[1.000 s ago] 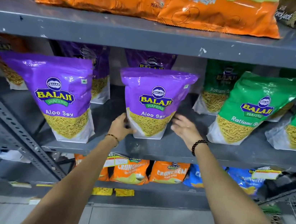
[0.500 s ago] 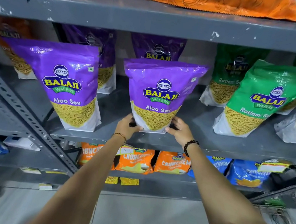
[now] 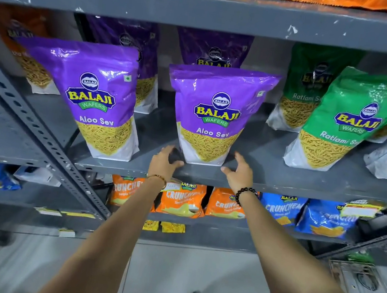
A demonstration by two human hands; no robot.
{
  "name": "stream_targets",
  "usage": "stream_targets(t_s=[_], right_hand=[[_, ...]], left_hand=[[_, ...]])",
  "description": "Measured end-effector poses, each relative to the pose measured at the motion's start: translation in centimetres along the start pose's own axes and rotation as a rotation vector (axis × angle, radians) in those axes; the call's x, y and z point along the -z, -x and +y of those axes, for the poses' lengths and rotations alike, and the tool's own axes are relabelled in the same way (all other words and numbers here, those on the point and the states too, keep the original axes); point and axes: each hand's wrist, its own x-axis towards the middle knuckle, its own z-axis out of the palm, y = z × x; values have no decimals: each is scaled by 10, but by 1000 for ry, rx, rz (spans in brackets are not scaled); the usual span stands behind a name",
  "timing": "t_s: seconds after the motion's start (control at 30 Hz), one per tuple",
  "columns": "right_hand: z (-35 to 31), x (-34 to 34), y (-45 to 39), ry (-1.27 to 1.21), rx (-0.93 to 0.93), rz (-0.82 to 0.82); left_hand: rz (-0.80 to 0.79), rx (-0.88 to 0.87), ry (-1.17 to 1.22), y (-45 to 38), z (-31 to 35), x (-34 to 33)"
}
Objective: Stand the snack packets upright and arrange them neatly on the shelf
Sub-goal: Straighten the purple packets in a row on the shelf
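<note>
The middle purple packet [image 3: 212,114] stands upright at the shelf [image 3: 269,181] front, done by my reckoning. My left hand [image 3: 164,161] and right hand [image 3: 239,173] flank its base, each grip spread and holding nothing. The left purple packet [image 3: 96,94] stands too. The green packet [image 3: 353,120] leans, so I judge it remains.

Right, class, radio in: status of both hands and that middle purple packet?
Left hand, right hand open, flanking base. Middle Aloo Sev packet upright on shelf, unheld. Nothing in the way.
</note>
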Motion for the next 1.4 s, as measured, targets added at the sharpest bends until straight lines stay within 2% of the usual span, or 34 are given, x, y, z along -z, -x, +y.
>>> stream_targets(t_s=[0.1,0.23,0.33,0.43,0.57,0.67,0.83,0.93,1.07,1.4], right_hand=[[1,-21,24,210,59,130],[-12,-53,53,235,56,255],[-30,-82,74,188,75,220],[-54,-115,87,168,194,68],[-96,-149,83,111,235,-162],[-124,-164,71,59,219,-245],[-143,-179,52,4,193,-290],[-142,-183,47,5,201,-275],[-142,-185,44,-9,205,-256],[-144,-187,42,-5,192,-255]], left_hand=[[95,13,-81,18,-19,6],[247,9,-80,39,-53,26],[379,91,-56,48,-75,51],[483,184,17,47,-89,80],[406,212,52,27,-105,116],[323,232,69,8,-115,132],[274,197,16,-5,-123,140],[310,197,100,-6,-126,137],[358,173,80,-6,-123,135],[336,183,40,-10,-120,137]])
